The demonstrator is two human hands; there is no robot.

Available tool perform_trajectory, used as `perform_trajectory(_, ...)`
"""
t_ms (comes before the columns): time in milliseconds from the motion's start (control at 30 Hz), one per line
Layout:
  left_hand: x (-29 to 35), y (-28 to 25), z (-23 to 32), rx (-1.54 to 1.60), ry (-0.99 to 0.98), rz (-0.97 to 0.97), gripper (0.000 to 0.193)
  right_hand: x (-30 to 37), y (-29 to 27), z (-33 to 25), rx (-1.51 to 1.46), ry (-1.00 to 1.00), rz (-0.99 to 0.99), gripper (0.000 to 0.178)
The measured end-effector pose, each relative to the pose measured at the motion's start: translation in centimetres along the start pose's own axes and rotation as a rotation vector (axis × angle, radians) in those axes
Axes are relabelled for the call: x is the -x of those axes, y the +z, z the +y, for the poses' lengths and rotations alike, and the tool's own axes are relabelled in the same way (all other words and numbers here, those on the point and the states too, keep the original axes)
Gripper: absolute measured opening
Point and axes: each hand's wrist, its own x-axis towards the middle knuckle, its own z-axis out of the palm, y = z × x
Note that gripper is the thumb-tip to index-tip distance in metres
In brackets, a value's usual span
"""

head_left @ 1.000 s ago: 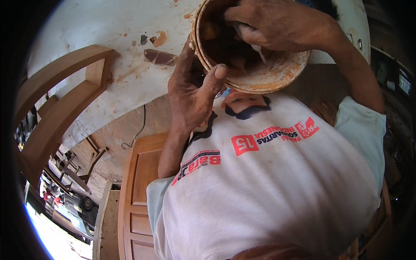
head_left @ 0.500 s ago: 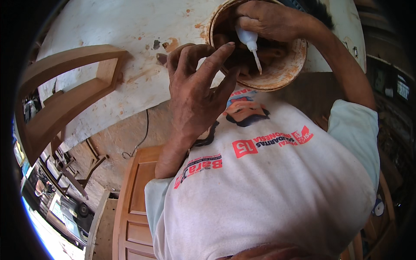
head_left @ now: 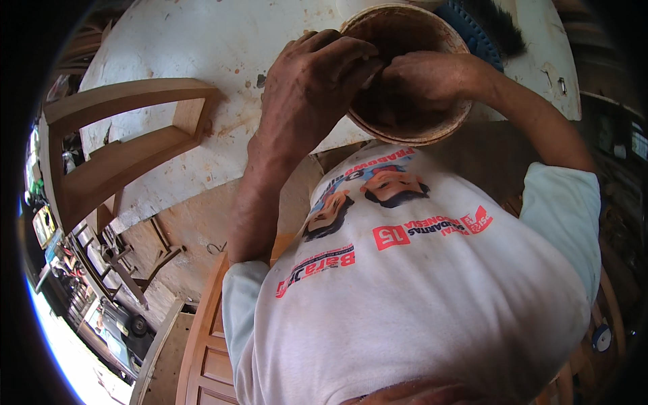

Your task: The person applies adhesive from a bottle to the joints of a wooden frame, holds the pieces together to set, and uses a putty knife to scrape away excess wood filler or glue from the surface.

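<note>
One bucket point(head_left: 422, 30) is at the top middle. The left hand point(head_left: 314, 77), fingers bent, is at its rim; the right hand point(head_left: 432, 75) is inside. I can't tell if either grips anything. One brush point(head_left: 474, 34) is upper right.

Two hands point(head_left: 304, 88), one bucket point(head_left: 408, 25)
One worktop point(head_left: 223, 40), one brush point(head_left: 471, 30), one curved wooden frame point(head_left: 128, 159), one panelled door point(head_left: 210, 344), one shirt point(head_left: 405, 304)
</note>
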Motion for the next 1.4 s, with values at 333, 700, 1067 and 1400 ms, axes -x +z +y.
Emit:
perform_trajectory(333, -1.0, -0.4, 0.9, -0.132, 0.015, 0.025, 0.041, -1.9, 6.4, 2.4, 0.329, -0.375, -0.164, 0.023)
perform_trajectory(700, 4.7, -5.9, 1.6, 0.449, -0.24, 0.137, 0.045, 2.3, -11.2, -10.2, -0.295, -0.022, 0.162, 0.022)
perform_trajectory(1067, 6.5, -8.2, 0.8, 1.077, -0.356, 0.019, 0.035, -3.4, -9.9, -16.3, -0.808, 0.025, 0.27, 0.033)
perform_trajectory(1400, 9.0, -9.5, 0.1, 0.873, -0.278, 0.103, 0.036, -6.1, -1.9, -18.4, -0.58, -0.061, 0.81, 0.024)
